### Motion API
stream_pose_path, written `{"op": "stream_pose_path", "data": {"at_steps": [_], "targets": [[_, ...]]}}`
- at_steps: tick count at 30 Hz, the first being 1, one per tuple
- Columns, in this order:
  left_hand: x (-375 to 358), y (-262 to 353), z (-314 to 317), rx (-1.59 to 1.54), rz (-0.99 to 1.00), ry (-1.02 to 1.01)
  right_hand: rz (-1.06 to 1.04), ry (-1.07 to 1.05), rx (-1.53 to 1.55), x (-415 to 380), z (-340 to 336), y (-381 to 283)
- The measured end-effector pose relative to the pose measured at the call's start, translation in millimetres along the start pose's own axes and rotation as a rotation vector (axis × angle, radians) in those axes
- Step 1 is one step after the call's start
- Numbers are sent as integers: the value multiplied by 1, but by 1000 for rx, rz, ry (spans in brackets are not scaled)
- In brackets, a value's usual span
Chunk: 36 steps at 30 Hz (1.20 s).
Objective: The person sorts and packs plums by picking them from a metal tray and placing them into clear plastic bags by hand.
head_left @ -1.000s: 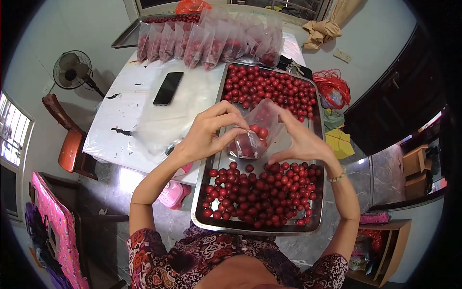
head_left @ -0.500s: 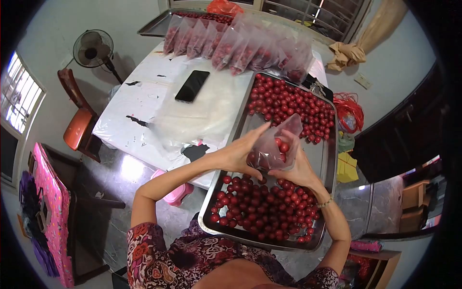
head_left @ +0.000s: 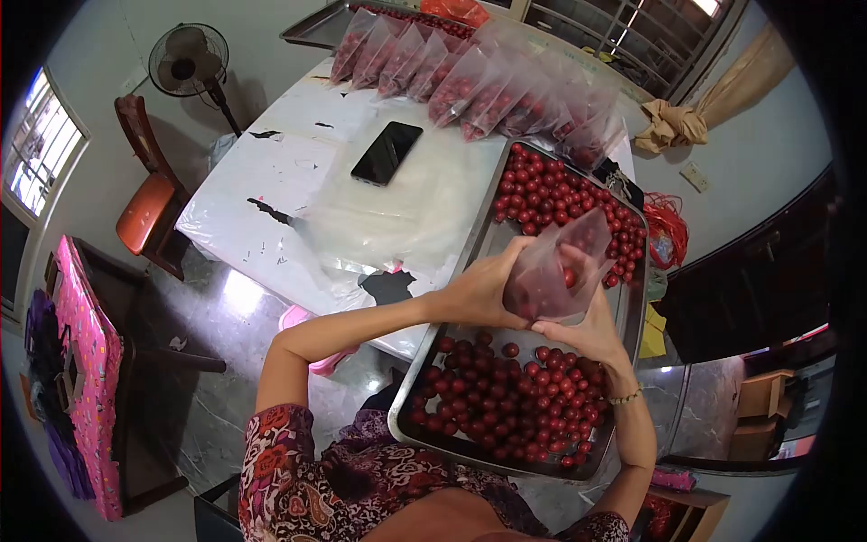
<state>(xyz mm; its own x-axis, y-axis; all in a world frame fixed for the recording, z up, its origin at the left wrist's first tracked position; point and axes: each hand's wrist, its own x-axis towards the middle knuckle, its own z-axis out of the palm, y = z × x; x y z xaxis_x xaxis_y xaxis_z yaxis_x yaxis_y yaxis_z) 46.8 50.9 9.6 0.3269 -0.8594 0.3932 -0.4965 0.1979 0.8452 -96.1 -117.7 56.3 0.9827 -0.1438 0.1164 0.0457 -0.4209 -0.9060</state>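
Between my two hands is a translucent plastic bag (head_left: pixel 548 275) with round red fruit inside, its pointed top standing up. My left hand (head_left: pixel 488 287) wraps its left side, and my right hand (head_left: pixel 587 330) grips the lower right, thumb at the front. Some of the fingers are hidden behind the bag. Beneath it lies a large metal tray (head_left: pixel 433 361). Loose red fruit (head_left: pixel 515 393) is heaped at the tray's near end, and more red fruit (head_left: pixel 551 187) covers its far end.
Several filled bags (head_left: pixel 465 90) stand in a row at the table's back. A black phone (head_left: pixel 386 154) rests on a stack of flat clear bags (head_left: pixel 397 221). Another tray (head_left: pixel 312 29) is behind. A chair (head_left: pixel 149 212) and a fan (head_left: pixel 188 61) stand left.
The view has shifted, so the table and tray sit differently in it. Both hands still hold the bag; less fruit shows near its mouth now.
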Motion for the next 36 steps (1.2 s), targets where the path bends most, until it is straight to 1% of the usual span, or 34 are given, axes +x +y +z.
{"op": "stream_pose_path", "data": {"at_steps": [1,3,4,5,6,7,9,11,13,15,16,17,18,19,21,23,24,25,26,28,29,31,32,36], "targets": [[1,12,-4,13,5,23,-2,-2,-5,-1,-3,-12],[7,11,-20,-59,-15,30,-69,-16,57,10,-3,-25],[7,11,-30,-66,-9,71,-77,-33,120,14,-1,-35],[8,11,-41,-73,-2,111,-73,-33,119,17,-1,-41],[8,8,-54,-76,-70,109,-100,-12,117,20,-1,-46],[7,4,-68,-58,-124,147,-128,8,116,22,0,-48],[11,-32,-92,35,52,327,-132,49,67,14,-3,-47],[15,-31,-138,137,30,344,-51,87,26,8,-6,-40],[22,-42,-181,160,1,364,-51,118,18,-5,-9,-34],[31,-42,-211,312,33,466,62,152,-41,-28,-21,-25],[35,-45,-228,312,39,462,81,188,-51,-37,-21,-23],[38,-49,-244,318,-88,474,81,193,-51,-46,-22,-20],[43,-54,-260,325,-214,487,125,233,-56,-55,-24,-15],[49,-67,-277,326,-210,485,169,274,-61,-64,-26,-11],[61,-110,-304,525,-58,555,204,310,-67,-80,-24,-9],[72,-124,-308,533,-14,575,244,362,-47,-100,-24,-6],[76,-128,-310,532,-60,561,266,409,-35,-106,-19,-7],[80,-133,-312,531,-107,547,265,413,-36,-112,-15,-6],[85,-147,-316,530,-104,545,284,441,-10,-120,-13,-4],[94,-169,-318,605,-22,556,315,505,25,-133,-7,-3],[98,-176,-319,605,-18,555,313,509,25,-138,-5,-6],[105,-187,-321,495,-111,490,353,542,34,-146,-2,-12],[110,-191,-323,452,-189,469,338,554,30,-152,-2,-6],[120,-190,-322,455,-250,384,368,591,-3,-165,-1,-4]]}}
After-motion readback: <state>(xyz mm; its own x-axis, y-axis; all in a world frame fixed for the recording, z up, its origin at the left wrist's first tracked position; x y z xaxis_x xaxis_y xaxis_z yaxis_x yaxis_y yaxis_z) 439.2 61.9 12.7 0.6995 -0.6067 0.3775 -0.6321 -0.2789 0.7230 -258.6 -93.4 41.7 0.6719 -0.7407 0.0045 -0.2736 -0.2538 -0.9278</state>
